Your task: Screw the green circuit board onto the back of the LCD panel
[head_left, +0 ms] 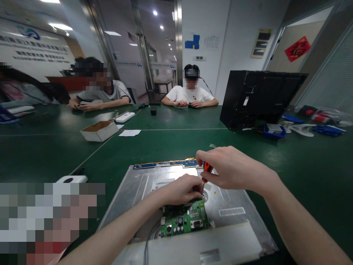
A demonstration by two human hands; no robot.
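Observation:
My right hand (234,167) grips a red-and-black screwdriver (208,168), its shaft pointing down to the top right corner of a green circuit board (182,222). Close by, my left hand (180,189) has its fingers curled together beside the screwdriver's tip, over the board's upper edge; what they pinch, if anything, is hidden. The board lies on the metal back of a flat display panel (234,200). Along the panel's far edge runs a narrow blue circuit strip (160,165). Grey cables (146,244) pass at the board's left.
The panel lies on a green table (171,141). An open cardboard box (99,131) and white paper (129,133) lie farther left. A black monitor casing (261,97) stands back right, near a blue tray (274,131). Other people (190,92) sit across the table.

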